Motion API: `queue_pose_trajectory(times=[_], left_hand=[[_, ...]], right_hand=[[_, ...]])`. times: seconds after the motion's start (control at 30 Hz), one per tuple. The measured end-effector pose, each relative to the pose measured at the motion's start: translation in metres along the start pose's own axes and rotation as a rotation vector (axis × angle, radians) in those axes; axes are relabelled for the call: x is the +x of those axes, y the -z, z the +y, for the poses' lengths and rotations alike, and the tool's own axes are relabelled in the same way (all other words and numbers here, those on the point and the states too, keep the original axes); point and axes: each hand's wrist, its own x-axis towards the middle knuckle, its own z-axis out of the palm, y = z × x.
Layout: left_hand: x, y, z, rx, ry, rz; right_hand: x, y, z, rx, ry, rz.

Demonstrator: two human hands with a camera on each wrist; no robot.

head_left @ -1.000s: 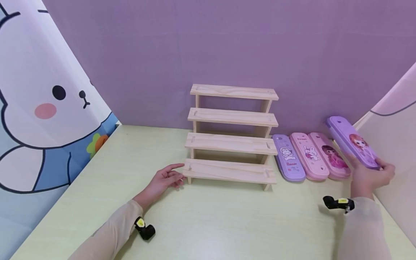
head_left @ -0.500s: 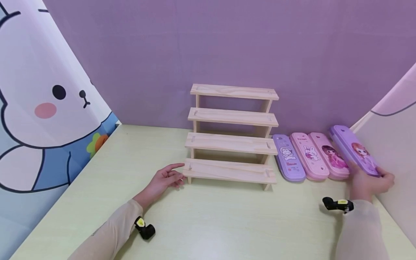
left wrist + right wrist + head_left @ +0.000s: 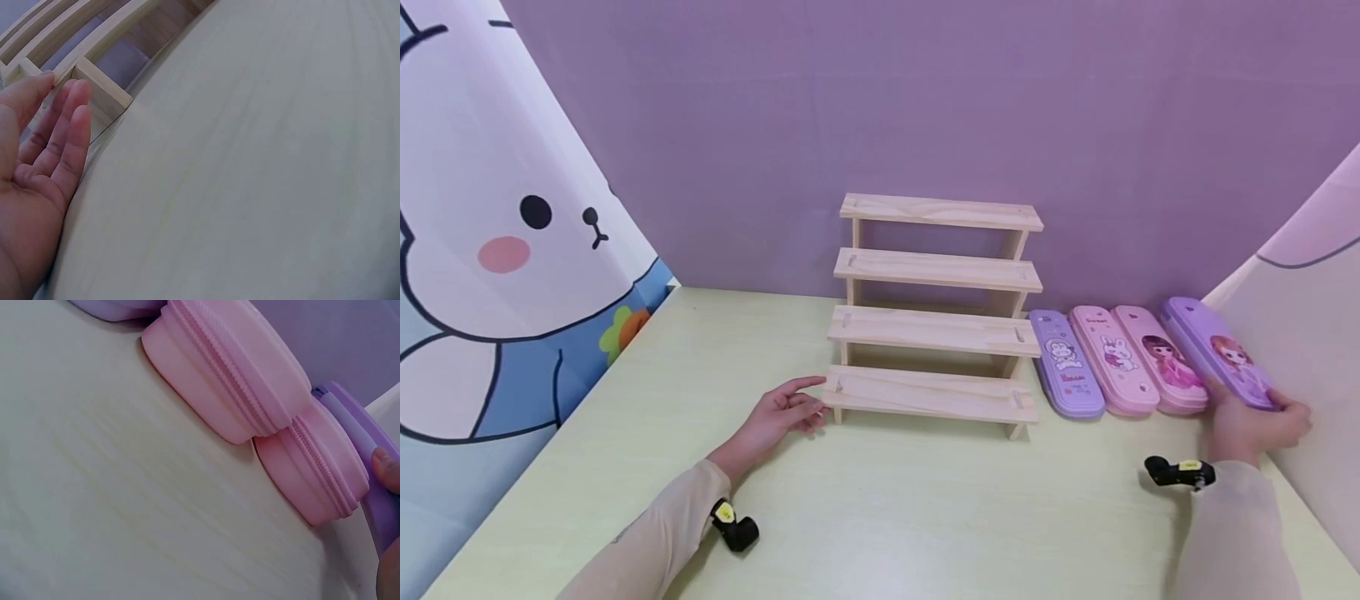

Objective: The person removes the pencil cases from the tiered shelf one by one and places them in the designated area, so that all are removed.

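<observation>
At the right, my right hand [image 3: 1255, 427] holds the near end of a purple zip pencil case [image 3: 1221, 346] with a red-haired doll on its lid. In the right wrist view, a thumb and part of the hand show against this purple case [image 3: 356, 422]. My left hand [image 3: 775, 421] is at the left end of the lowest step of a wooden tiered shelf [image 3: 931, 392], fingers loosely bent. The left wrist view has its fingertips by the shelf's corner [image 3: 103, 87], not wrapped round it.
Left of the held case lie a pink doll case [image 3: 1165, 362], a pink rabbit case [image 3: 1114, 358] and a purple case with a cartoon figure [image 3: 1065, 362], close to the shelf. A purple backdrop [image 3: 925, 100] stands behind the pale table [image 3: 925, 508].
My right hand has lowered the purple doll pencil case from a raised tilt to beside the pink doll case. My left hand has stayed at the shelf.
</observation>
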Motion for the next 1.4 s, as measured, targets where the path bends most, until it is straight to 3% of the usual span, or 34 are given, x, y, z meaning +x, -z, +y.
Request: queue_pose_trajectory(times=[0.3,0.47,0.7,0.93,1.4], left_hand=[[0.0,0.0,0.002,0.007,0.006,-0.004],[0.0,-0.001,0.005,0.009,0.003,-0.006],[0.001,0.0,0.007,0.008,0.003,-0.01],[0.001,-0.001,0.006,0.007,0.013,-0.003],[-0.001,-0.002,0.003,-0.008,0.008,0.006]], right_hand=[[-0.001,0.002,0.005,0.06,0.001,0.024],[0.004,0.004,0.004,0.22,-0.064,-0.014],[0.006,0.011,0.005,0.253,-0.125,-0.016],[0.009,0.014,0.008,0.103,-0.092,0.016],[0.009,0.02,0.007,-0.112,-0.069,-0.041]])
